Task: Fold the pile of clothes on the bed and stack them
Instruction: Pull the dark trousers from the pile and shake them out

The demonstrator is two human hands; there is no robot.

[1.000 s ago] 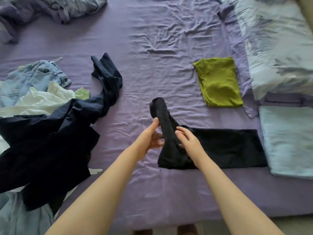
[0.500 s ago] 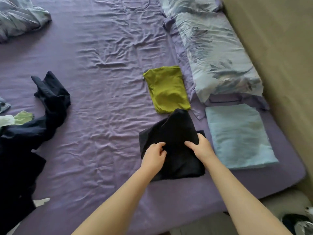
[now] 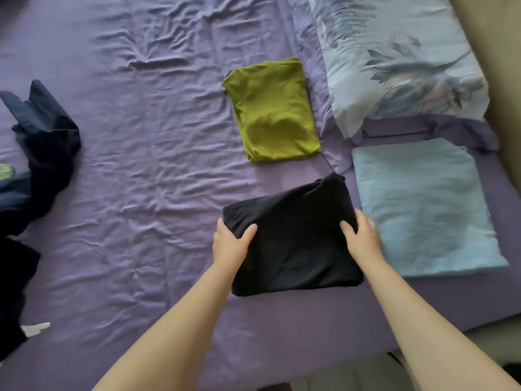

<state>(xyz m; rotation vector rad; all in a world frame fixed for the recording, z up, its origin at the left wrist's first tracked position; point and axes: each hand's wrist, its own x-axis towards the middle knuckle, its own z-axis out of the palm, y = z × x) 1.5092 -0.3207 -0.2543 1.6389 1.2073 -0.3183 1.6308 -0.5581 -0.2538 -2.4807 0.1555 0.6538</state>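
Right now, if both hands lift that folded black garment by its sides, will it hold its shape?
Probably not fully: the black garment is soft cloth, so its middle likely sags. The left hand and right hand grip opposite edges, which should help. Its layered near edge may slip open.

folded black garment (image 3: 296, 238), folded green garment (image 3: 275, 111)

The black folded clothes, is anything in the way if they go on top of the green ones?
Nothing visible is. Both hands, left and right, grip the black folded garment by its sides. Only bare purple sheet lies between it and the green folded garment, whose top has nothing on it.
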